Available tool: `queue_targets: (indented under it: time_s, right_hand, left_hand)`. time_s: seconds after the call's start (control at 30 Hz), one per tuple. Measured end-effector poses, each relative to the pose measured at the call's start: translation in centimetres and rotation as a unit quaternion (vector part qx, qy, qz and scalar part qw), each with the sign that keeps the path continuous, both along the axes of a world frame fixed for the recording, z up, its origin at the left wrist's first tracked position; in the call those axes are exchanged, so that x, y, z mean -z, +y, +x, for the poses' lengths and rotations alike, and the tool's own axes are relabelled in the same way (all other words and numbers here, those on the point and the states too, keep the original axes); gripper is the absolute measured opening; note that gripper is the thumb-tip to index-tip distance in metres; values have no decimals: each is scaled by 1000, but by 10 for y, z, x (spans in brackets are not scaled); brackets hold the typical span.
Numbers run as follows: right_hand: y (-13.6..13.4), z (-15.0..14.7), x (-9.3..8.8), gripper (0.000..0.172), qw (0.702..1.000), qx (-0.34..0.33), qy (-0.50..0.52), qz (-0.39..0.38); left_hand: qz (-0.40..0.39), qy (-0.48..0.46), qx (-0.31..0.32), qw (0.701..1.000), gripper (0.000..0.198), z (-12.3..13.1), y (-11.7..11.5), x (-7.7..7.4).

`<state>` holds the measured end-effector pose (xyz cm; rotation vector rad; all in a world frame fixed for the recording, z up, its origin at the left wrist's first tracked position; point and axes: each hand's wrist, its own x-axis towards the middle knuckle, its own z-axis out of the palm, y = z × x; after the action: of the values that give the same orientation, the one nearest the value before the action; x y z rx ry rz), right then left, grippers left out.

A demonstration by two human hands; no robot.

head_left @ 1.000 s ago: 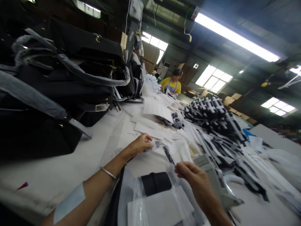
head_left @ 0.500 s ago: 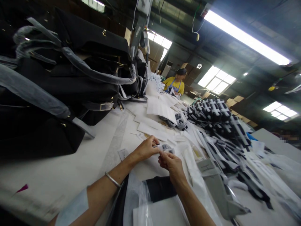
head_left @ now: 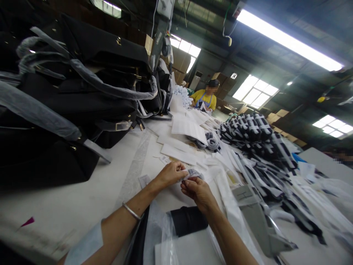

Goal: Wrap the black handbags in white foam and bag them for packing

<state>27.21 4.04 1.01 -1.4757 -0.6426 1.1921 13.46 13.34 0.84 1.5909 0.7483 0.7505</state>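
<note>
My left hand [head_left: 172, 173] is closed in a pinch near the middle of the worktable. Close beside it, my right hand [head_left: 194, 187] is pinched too, its fingertips almost meeting the left ones. Between them shows a small dark strap wrapped in whitish film [head_left: 195, 173]; the fingers cover much of it. Below the hands lies a black bag part [head_left: 187, 221] with clear plastic film [head_left: 160, 228] and a white sheet [head_left: 190, 248] around it.
Black bags [head_left: 52, 99] with film-wrapped handles are piled at left. White foam sheets [head_left: 187, 127] and coiled straps [head_left: 212, 141] lie ahead. Bundled black straps [head_left: 248, 129] and a grey tape dispenser [head_left: 256, 221] are at right. A person in yellow [head_left: 205, 97] is at the far end.
My right hand has shifted slightly left, its fingertips now lower beside the left ones. The wrapped strap stays between the hands. The camera view has moved slightly.
</note>
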Motion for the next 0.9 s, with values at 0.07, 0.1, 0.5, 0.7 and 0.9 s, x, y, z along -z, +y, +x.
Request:
queue_targets:
  time_s: [0.07,0.1,0.5,0.7,0.9]
  right_hand:
    - [3,-2,-1,48,1000,2,-4,5]
    - [5,-3,-1,48,1000,3,-10,8]
    - [19,-7,-9,33,903,73,-422,28]
    - [19,-1,-26,37,565,-42,-797,211]
    - [42,-5,-29,36,530,-231,-802,149]
  left_hand:
    - [-13,-13,6,1000,23,0,3,4]
    - [-20,-20,6,1000,23,0,4,5]
    - [-102,-70,5,992,27,-6,12,8]
    - [-36,-57,0,998,25,-8,8,4]
    - [40,39,-6,998,28,-7,19,7]
